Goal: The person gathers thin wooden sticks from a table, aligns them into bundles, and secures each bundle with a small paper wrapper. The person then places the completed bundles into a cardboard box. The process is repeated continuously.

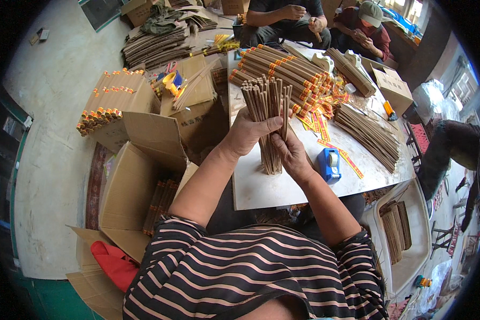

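Between my two hands an upright bunch of thin brown incense sticks (262, 98) stands with its lower end at the table top. My left hand (246, 132) wraps round the bunch from the left, thumb across the front. Lower on the right side, my right hand (292, 153) closes on the same sticks, its thumb near my left one. Just right of that hand sits a blue tape dispenser (330, 165). Red and yellow paper strips (344, 157) lie beyond it. Banded stick bundles (282, 66) are piled behind the bunch, and loose sticks (369, 137) lie at the right.
An open cardboard box (118, 186) with banded bundles inside stands left of the white table (258, 193). Farther left, more bundles (104, 113) rest by a carton. A white tub (420, 242) holding sticks is at the right. Two people (285, 18) sit across the table.
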The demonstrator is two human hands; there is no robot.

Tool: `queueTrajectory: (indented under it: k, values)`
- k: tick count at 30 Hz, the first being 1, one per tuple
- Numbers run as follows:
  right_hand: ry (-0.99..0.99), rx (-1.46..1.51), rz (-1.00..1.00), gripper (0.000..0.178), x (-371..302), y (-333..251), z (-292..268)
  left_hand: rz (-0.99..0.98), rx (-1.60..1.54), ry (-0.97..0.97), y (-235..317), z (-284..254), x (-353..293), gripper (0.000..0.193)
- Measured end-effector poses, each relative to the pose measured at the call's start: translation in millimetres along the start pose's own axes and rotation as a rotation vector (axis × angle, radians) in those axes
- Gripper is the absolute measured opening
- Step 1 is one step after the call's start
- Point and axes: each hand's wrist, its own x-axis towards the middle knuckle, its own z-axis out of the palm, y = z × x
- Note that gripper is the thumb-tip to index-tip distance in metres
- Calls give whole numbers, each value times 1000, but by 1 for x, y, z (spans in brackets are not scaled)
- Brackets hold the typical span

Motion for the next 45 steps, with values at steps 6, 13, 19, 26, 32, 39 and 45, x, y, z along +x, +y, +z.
queueTrajectory:
  k: [6,13,19,26,32,39,45]
  values:
    - [-62,26,53,30,-1,-6,0,-58,-66,-61,5,2,-1,30]
    - [-16,-42,67,29,3,-4,2,49,-68,-12,4,2,2,32]
    - [43,-47,100,26,5,5,-3,62,-44,179,5,3,0,21]
    - [-8,116,151,27,6,-1,-5,47,-80,140,10,-2,-2,22]
    - [29,119,145,22,6,4,-7,40,-173,103,12,-1,-1,22]
    - [17,143,138,22,3,-1,-8,-44,-233,-9,11,-9,-4,29]
    - [-61,134,130,24,-2,-3,-13,-57,-171,-131,11,-10,-5,35]
